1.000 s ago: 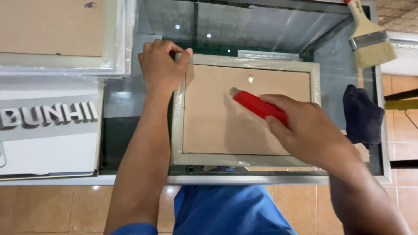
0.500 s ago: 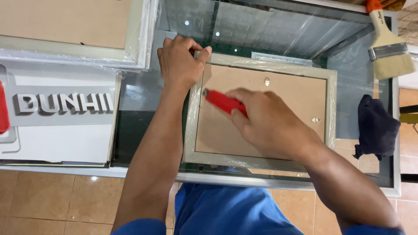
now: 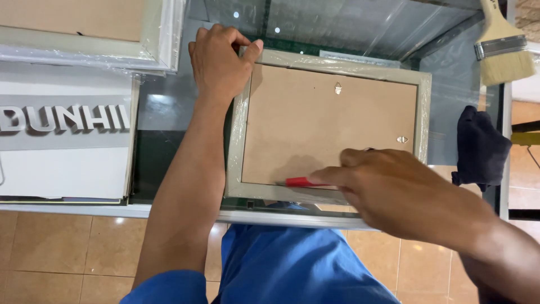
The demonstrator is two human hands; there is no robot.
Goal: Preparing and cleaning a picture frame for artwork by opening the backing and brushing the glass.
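Lying at the far right edge: a paintbrush (image 3: pixel 502 53), bristles pointing down. Slumping just below it: a dark cloth (image 3: pixel 480 149). Sitting at the far left: a second wrapped frame (image 3: pixel 90 31), overlapping a white box (image 3: pixel 64 163) (raised silver lettering on top).

We count two picture frames (image 3: pixel 329 121) (image 3: pixel 84 28), one red tool (image 3: pixel 304 182), one paintbrush (image 3: pixel 503 50), one dark cloth (image 3: pixel 478 149), one white box (image 3: pixel 64 149), our two hands (image 3: pixel 219 62) (image 3: pixel 394 191)

I take this for a framing shop. A glass counter (image 3: pixel 360 28) carries wrapped picture frames (image 3: pixel 332 62), a paintbrush (image 3: pixel 503 48), over tiled floor (image 3: pixel 62 247).
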